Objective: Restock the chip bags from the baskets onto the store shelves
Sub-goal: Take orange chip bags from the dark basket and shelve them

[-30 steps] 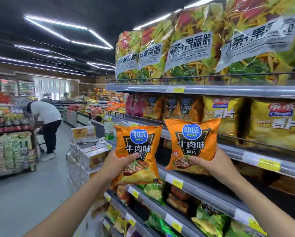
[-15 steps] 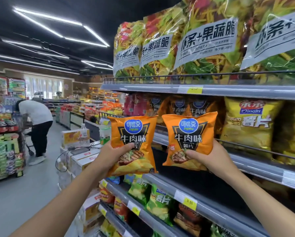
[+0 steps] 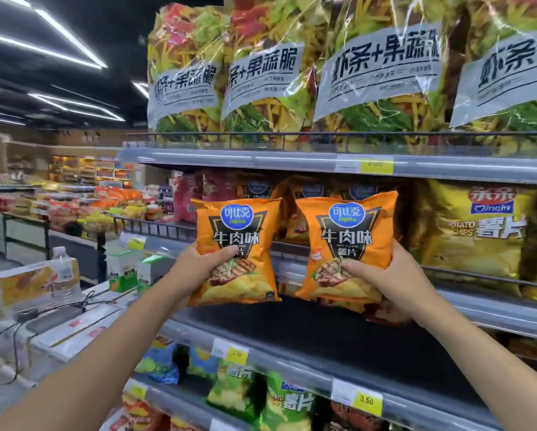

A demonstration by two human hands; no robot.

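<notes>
Lifted closer: left hand [image 3: 203,265] grips left bag [image 3: 236,231], right hand [image 3: 385,275] grips right bag [image 3: 348,231], both upright. Matching row [image 3: 289,209] stands just beyond the right hand.

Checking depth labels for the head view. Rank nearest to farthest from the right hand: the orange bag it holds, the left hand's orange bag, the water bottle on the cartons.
1. Right orange bag, gripped in the right hand itself.
2. Left orange bag, just leftward, held by the left hand.
3. Water bottle, far left on the cartons.
</notes>
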